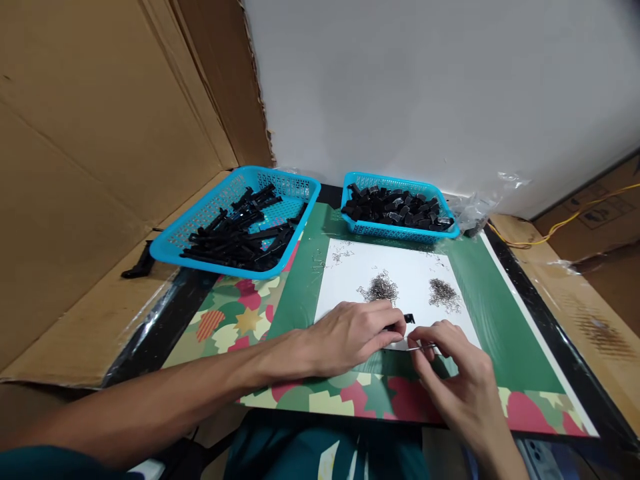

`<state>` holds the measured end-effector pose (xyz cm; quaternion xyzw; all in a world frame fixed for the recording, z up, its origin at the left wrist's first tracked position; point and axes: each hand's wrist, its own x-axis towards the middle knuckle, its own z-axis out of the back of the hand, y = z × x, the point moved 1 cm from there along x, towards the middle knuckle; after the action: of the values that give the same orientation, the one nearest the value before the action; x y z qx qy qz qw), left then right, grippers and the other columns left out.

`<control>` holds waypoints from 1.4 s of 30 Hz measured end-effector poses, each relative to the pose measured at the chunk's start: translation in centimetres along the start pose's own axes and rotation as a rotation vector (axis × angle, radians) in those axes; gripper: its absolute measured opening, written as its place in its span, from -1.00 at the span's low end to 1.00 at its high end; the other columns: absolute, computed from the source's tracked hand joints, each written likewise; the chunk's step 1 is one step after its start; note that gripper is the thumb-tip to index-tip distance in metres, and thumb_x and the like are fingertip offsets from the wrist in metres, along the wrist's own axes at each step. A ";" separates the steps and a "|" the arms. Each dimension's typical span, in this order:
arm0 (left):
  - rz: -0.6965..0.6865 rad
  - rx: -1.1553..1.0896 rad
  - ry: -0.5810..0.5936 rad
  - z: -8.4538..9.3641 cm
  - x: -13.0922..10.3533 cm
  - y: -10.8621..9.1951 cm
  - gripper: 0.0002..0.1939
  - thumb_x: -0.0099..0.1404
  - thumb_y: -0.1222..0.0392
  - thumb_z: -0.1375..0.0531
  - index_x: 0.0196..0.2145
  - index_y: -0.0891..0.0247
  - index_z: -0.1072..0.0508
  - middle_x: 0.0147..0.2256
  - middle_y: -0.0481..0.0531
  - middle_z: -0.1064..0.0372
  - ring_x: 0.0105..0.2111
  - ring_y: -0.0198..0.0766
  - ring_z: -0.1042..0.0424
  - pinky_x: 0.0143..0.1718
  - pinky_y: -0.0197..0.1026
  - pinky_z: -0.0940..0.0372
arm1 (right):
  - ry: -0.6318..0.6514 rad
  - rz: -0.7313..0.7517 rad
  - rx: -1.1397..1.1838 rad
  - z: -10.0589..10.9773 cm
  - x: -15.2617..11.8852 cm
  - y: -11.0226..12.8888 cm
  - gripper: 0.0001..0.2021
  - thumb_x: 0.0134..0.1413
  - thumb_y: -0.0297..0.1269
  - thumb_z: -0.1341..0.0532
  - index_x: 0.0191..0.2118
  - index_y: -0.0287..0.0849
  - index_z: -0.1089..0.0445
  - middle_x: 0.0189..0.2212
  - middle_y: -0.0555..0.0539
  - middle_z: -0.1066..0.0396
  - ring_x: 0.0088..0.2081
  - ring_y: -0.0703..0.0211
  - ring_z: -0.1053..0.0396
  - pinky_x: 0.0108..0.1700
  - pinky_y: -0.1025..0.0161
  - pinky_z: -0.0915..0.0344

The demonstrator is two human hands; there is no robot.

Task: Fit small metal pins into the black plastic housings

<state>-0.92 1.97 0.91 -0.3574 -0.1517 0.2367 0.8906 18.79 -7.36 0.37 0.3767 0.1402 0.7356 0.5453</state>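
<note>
Left hand: the left hand rests on the white sheet, fingers pinched together on a small black clip part.
Right hand: the right hand, at 3 o'clock of the left, has its fingertips closed on a thin metal wire piece that meets the black part.
Stock: two heaps of wire springs lie at 12 o'clock of the hands, well stocked.
Left basket: at 10 o'clock, holds long black pieces.
Right basket: at 12 o'clock, heaped with short black parts.
Progress: judged under way; one piece in hand, much stock left.
Desk: the desk carries a green mat.
</note>
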 end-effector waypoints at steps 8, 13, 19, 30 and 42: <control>0.034 -0.026 0.023 0.0 0.0 0.0 -0.82 0.61 0.12 -0.12 -0.05 0.18 -0.50 -0.08 0.01 -0.53 -0.17 -0.20 -0.52 -0.13 -0.21 -0.32 | -0.023 -0.063 0.070 0.0 -0.1 -0.1 -0.88 0.32 -0.43 -0.24 -0.19 -0.07 -0.50 -0.46 0.07 -0.40 -0.40 0.19 -0.31 -0.32 0.26 -0.26; 0.039 -0.110 0.007 0.1 -0.2 -0.1 -0.72 0.63 0.13 -0.06 0.21 0.10 -0.38 0.06 0.05 -0.53 -0.02 -0.11 -0.56 0.02 -0.14 -0.37 | -0.182 -0.203 0.056 0.5 -0.2 -0.8 -0.87 0.27 -0.31 -0.33 -0.34 -0.09 -0.57 -0.56 0.07 -0.38 -0.51 0.23 -0.25 -0.44 0.29 -0.22; 0.049 -0.107 0.000 -0.3 -0.3 0.6 -0.46 0.59 -0.05 -0.14 0.40 0.13 -0.21 -0.05 0.13 -0.59 -0.10 0.00 -0.62 -0.14 -0.13 -0.41 | -0.234 -0.446 0.146 -0.2 -0.8 -2.4 -0.75 0.21 -0.11 -0.39 -0.39 -0.18 -0.61 -0.59 0.01 -0.41 -0.58 0.26 -0.24 -0.54 0.31 -0.20; -0.150 0.164 0.023 -0.9 0.4 1.4 -0.56 0.60 -0.09 -0.07 0.15 0.31 -0.45 -0.20 0.12 -0.55 -0.20 -0.08 -0.55 -0.14 -0.12 -0.34 | -0.076 -0.574 0.223 -1.1 0.7 -2.1 -0.69 0.16 -0.06 -0.35 -0.45 -0.19 -0.55 -0.62 0.00 -0.41 -0.57 0.24 -0.25 -0.53 0.31 -0.13; -0.191 0.263 0.006 -1.0 0.2 1.4 -0.58 0.58 -0.06 -0.13 0.15 0.34 -0.42 -0.18 0.12 -0.56 -0.18 -0.06 -0.56 -0.11 -0.07 -0.36 | -0.038 -0.488 0.069 -1.3 1.1 -2.1 -0.75 0.20 -0.14 -0.30 -0.45 -0.14 -0.45 -0.60 0.02 -0.42 -0.55 0.21 -0.28 -0.48 0.28 -0.14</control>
<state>-0.74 2.40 -0.81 -0.2225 -0.1503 0.1676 0.9486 19.21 -5.35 -1.40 0.3638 0.2419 0.5695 0.6962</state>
